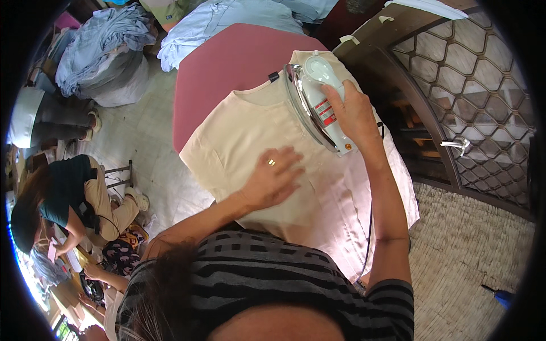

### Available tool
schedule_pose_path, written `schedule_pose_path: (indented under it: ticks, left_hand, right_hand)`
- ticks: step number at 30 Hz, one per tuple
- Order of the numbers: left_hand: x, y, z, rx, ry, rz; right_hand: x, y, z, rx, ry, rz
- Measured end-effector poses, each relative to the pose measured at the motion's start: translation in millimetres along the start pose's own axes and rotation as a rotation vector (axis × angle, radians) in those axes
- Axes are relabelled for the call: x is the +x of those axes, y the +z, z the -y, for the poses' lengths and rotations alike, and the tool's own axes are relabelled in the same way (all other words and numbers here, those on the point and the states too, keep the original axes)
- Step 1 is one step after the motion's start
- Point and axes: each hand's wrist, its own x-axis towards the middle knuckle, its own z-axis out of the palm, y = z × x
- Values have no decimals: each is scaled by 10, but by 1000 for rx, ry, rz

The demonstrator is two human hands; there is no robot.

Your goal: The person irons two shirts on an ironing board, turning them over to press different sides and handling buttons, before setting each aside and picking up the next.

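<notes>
A cream short-sleeved shirt (230,131) lies spread over a dark pink ironing board (213,65), its neckline and small dark label toward the far side. My right hand (354,113) is closed around the handle of a white and chrome clothes iron (319,79), which is over the right part of the shirt. The iron's metal rim faces left; I cannot tell how fully its plate touches the cloth. Left of the iron, my left hand (274,177), slightly blurred, is over the middle of the shirt with its fingers apart and nothing in it.
A dark cord (371,227) runs down beside my right forearm. Light blue cloth (227,25) lies beyond the board, and a large heap of blue cloth (105,48) stands far left. A metal lattice door (472,96) is on the right. Other people (65,182) sit at left.
</notes>
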Motion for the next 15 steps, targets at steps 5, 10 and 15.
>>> schedule_pose_path:
  ticks: [5,10,15]
  left_hand:
    - [213,-618,710,473,-490,-313]
    - [399,-674,965,370,-650,-365]
    - [436,-685,1085,266,-644,-478]
  right_hand:
    - [-6,-77,-195,-39,-99,37]
    - [55,-261,-465,68,-315,99]
    - [245,-168,-336,-20,-635,193]
